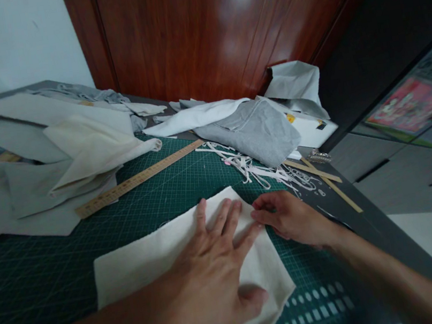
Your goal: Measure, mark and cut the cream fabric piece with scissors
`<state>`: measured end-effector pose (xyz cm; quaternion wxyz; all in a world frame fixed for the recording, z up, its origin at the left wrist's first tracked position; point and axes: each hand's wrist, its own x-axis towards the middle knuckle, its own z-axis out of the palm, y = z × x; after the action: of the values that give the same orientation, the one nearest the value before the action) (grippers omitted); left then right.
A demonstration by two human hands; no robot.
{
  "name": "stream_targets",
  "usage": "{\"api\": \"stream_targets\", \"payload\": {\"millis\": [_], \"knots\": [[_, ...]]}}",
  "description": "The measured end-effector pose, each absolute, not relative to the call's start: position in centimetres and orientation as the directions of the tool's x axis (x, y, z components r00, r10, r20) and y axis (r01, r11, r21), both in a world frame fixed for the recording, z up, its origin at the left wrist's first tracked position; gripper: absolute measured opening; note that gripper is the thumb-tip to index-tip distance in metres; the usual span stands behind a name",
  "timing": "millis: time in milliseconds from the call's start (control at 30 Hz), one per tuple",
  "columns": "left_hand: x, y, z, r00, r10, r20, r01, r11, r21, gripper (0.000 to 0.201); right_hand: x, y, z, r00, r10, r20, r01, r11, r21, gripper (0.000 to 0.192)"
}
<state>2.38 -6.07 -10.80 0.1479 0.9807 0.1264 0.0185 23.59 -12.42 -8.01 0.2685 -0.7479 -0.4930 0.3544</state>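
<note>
A cream fabric piece [141, 257] lies flat on the green cutting mat [46, 274]. My left hand [212, 276] presses down on it, palm flat and fingers spread toward its far corner. My right hand [289, 218] rests at the fabric's right edge, fingertips curled in and pinching that edge beside my left fingertips.
A wooden ruler [137, 179] lies diagonally across the mat. Cream and grey fabric pieces [76, 150] pile at the left and back, with grey cloth [255, 129] and white strip scraps [257, 169] at the right. Two thin wooden sticks [324, 178] lie near the table edge. A wooden door stands behind.
</note>
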Motion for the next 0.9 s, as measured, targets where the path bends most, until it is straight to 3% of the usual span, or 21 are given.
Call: {"api": "stream_targets", "payload": {"millis": [200,300,367,500,633,733,900], "knots": [[2.4,-6.0,-11.1,0.964,0.260,0.046,0.234,-0.922,0.310,0.092,22.8,-15.9,-8.0,0.236,0.884,-0.403,0.365,-0.465,-0.806,0.040],[2.5,-6.0,-11.0,0.964,0.266,0.021,0.248,-0.920,0.303,0.093,22.6,-17.5,-8.4,0.231,0.897,-0.377,0.323,-0.436,-0.840,0.049],[2.4,-6.1,-10.9,0.966,0.259,0.018,0.241,-0.921,0.305,0.092,22.8,-18.1,-8.7,0.280,0.902,-0.329,0.376,-0.418,-0.827,0.045],[2.3,-6.2,-10.9,0.966,0.257,0.028,0.238,-0.927,0.289,0.091,23.4,-18.5,-8.8,0.291,0.893,-0.342,0.495,-0.447,-0.745,0.012],[2.4,-6.2,-10.9,0.963,0.266,0.035,0.246,-0.928,0.279,0.090,22.7,-18.6,-8.8,0.339,0.913,-0.227,0.703,-0.406,-0.583,0.023],[2.5,-6.2,-10.7,0.963,0.267,0.019,0.252,-0.927,0.277,0.091,21.7,-18.4,-9.0,0.337,0.926,-0.170,0.791,-0.377,-0.483,0.021],[2.4,-6.3,-10.8,0.963,0.270,0.009,0.259,-0.930,0.259,0.093,21.0,-18.2,-8.8,0.284,0.948,-0.146,0.763,-0.315,-0.565,0.025]]}}
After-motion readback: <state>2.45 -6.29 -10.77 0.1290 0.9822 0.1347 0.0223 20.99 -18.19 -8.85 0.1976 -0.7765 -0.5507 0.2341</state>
